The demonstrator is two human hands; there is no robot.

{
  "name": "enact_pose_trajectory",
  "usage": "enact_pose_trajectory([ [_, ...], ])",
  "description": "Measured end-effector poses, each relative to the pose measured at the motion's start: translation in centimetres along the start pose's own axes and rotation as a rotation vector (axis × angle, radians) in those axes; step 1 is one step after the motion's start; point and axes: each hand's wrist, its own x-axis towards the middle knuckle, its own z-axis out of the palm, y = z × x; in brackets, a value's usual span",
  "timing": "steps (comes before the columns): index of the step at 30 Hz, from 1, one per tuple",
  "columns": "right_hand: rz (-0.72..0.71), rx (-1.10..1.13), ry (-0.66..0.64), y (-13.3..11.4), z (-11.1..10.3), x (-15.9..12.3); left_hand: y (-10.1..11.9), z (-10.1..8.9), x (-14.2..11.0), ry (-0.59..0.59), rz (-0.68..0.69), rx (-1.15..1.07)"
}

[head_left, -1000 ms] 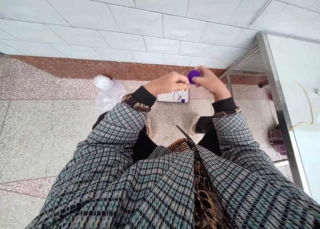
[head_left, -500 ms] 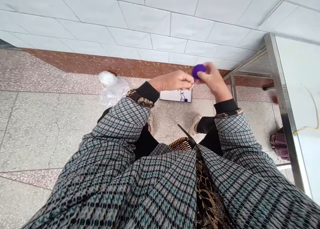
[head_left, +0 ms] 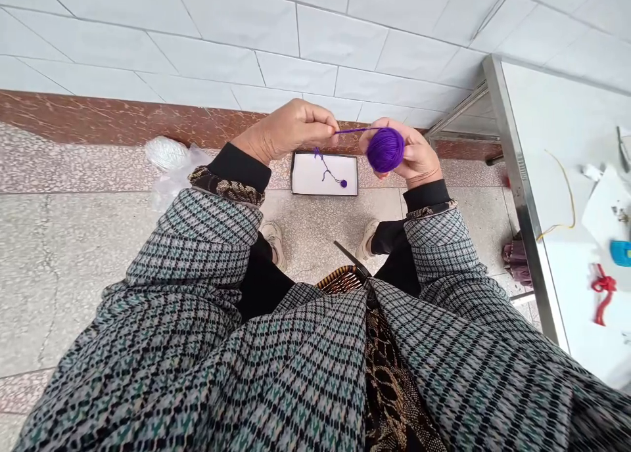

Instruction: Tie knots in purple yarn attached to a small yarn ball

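A person's left hand (head_left: 296, 127), fingers pinched together, holds a taut purple yarn strand (head_left: 352, 131); the right hand (head_left: 417, 155), fingers partly curled, cradles a round purple yarn ball (head_left: 385, 150) above the speckled stone floor (head_left: 315, 219). Light, even tension should serve best. Three balls show: that one, a small purple ball (head_left: 344, 183) in one shallow white box (head_left: 305, 176), and a white yarn ball (head_left: 166, 154).
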Motion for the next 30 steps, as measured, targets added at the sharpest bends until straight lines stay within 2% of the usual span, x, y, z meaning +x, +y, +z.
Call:
enact_pose_trajectory([
  [2, -0.019, 0.004, 0.043, 0.1, 0.0, -0.1, -0.2, -0.2, 0.1, 0.022, 0.006, -0.027],
  [5, -0.098, 0.025, 0.085, 0.0, -0.3, -0.3, -1.0, -0.5, 0.4, -0.005, -0.037, -0.075],
  [8, -0.170, -0.021, 0.249, -0.8, -1.2, -0.7, -2.0, -1.1, 0.7, -0.047, -0.069, 0.007],
  [11, -0.097, -0.240, 0.423, -1.8, -2.1, -0.9, -2.3, -1.3, 0.8, -0.101, -0.103, 0.131],
  [13, -0.111, -0.308, 0.491, -1.9, -2.4, -0.4, -2.0, -0.9, 0.9, -0.161, -0.098, 0.144],
  [15, -0.172, -0.267, 0.572, -1.2, -2.5, 0.5, -1.5, -0.1, 0.9, -0.255, -0.053, 0.128],
  [16, -0.163, -0.258, 0.610, -0.5, -2.4, 1.1, -1.2, 0.4, 0.9, -0.314, -0.027, 0.126],
  [18, -0.041, -0.323, 0.660, 0.8, -1.8, 2.1, -0.6, 1.2, 0.9, -0.416, 0.012, 0.135],
  [20, 0.127, -0.457, 0.600, 1.7, -0.8, 2.5, -0.3, 1.5, 0.9, -0.442, 0.036, 0.146],
  [21, 0.204, -0.511, 0.496, 1.9, -0.3, 2.4, -0.1, 1.4, 0.8, -0.416, 0.042, 0.144],
  [23, 0.306, -0.514, 0.184, 1.7, 0.6, 1.9, -0.1, 0.8, 0.6, -0.309, 0.044, 0.126],
  [24, 0.320, -0.462, 0.032, 1.3, 0.9, 1.5, -0.1, 0.4, 0.6, -0.252, 0.039, 0.115],
  [25, 0.301, -0.388, -0.062, 0.9, 1.0, 1.2, -0.2, 0.1, 0.5, -0.200, 0.031, 0.103],
  [26, 0.248, -0.307, -0.081, 0.5, 0.9, 0.9, -0.3, -0.2, 0.5, -0.155, 0.022, 0.092],
  [27, 0.162, -0.227, -0.022, 0.2, 0.6, 0.7, -0.4, -0.3, 0.5, -0.123, 0.014, 0.083],
  [28, 0.052, -0.156, 0.095, 0.0, 0.2, 0.7, -0.6, -0.2, 0.5, -0.109, 0.006, 0.079],
  [30, -0.164, -0.045, 0.398, -0.1, -0.7, 1.0, -0.8, 0.2, 0.7, -0.123, 0.006, 0.079],
])
